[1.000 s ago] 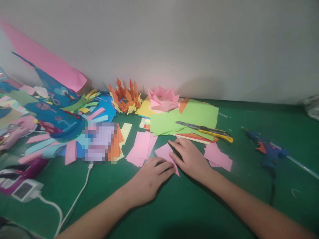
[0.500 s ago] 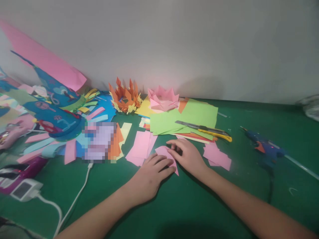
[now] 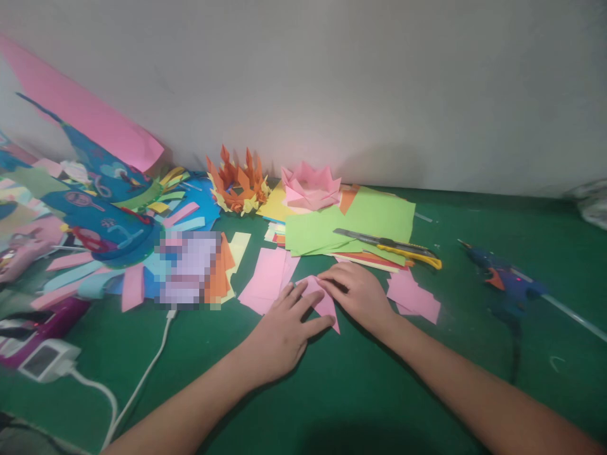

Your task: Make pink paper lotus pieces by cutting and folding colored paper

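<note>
A small folded piece of pink paper [image 3: 324, 306] lies on the green table, with a pointed corner toward me. My left hand [image 3: 284, 325] rests on its left part, palm down and fingers spread, holding it against the table. At the paper's upper edge my right hand [image 3: 358, 294] is closed, thumb and forefinger pinched on the fold. Loose pink paper pieces [image 3: 266, 278] lie just beyond my left hand. More pink pieces [image 3: 415, 297] sit to the right of my right hand. Part of the folded paper is hidden under my left fingers.
Green sheets [image 3: 322, 230] carry a yellow utility knife [image 3: 408, 249]. Behind stand a pink paper crown [image 3: 310, 188] and an orange one [image 3: 239, 183]. A blue glue gun [image 3: 515, 284] lies right. Blue cone hats [image 3: 104, 221] and a white cable [image 3: 164, 341] are left.
My left fingers have spread wider over the paper. My right thumb and forefinger have come together on its top edge, which now looks flatter and more sharply creased.
</note>
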